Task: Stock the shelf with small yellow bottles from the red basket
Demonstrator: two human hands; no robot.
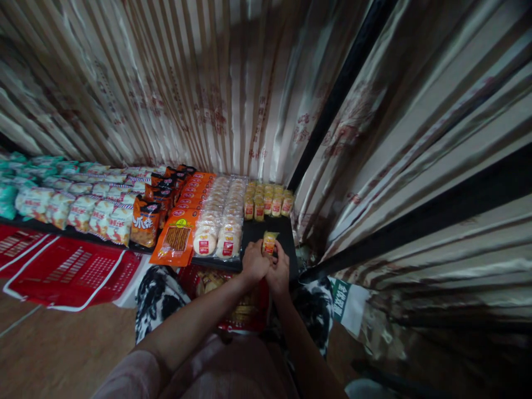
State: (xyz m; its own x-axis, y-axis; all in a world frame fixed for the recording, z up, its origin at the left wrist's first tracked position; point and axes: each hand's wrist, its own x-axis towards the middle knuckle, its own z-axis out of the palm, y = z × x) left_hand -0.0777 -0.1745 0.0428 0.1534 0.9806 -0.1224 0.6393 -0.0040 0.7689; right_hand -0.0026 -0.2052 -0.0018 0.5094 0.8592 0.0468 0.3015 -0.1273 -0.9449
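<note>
Between my two hands is a small yellow snack packet [270,241] with a red and white label, held upright over the black shelf [285,228]. My left hand [255,261] has its fingers closed at the packet's lower left. On the other side my right hand [279,270] grips it, thumb and fingers round its right edge. Several matching yellow packets [268,200] stand in rows at the back of the shelf. Just left of my hands lie rows of clear packs of round white crackers [228,241]. Below my forearms, a red basket [264,302] holds more yellow packets, partly hidden.
Orange flat bags [173,238], orange-black bags [145,223], white bags [120,223] and green bags [7,200] line the shelf leftward. Red baskets [95,271] sit on the floor at left. A pleated curtain [233,83] and dark poles [336,100] close in the back and right.
</note>
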